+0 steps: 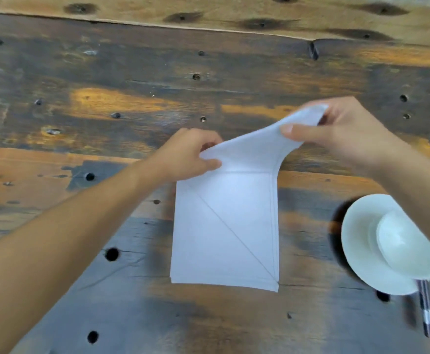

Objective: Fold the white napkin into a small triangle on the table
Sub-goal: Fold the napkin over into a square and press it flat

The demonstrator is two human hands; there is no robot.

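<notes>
The white napkin lies on the wooden table in front of me, a folded rectangle with a diagonal crease running from upper left to lower right. Its far end is lifted off the table. My left hand pinches the far left corner of that raised part. My right hand grips the far right corner higher up, thumb on top, so the raised flap slopes up to the right.
A white saucer with a small white bowl on it stands at the right, partly under my right forearm. A striped stick-like item lies just below the saucer. The worn table has many dark holes.
</notes>
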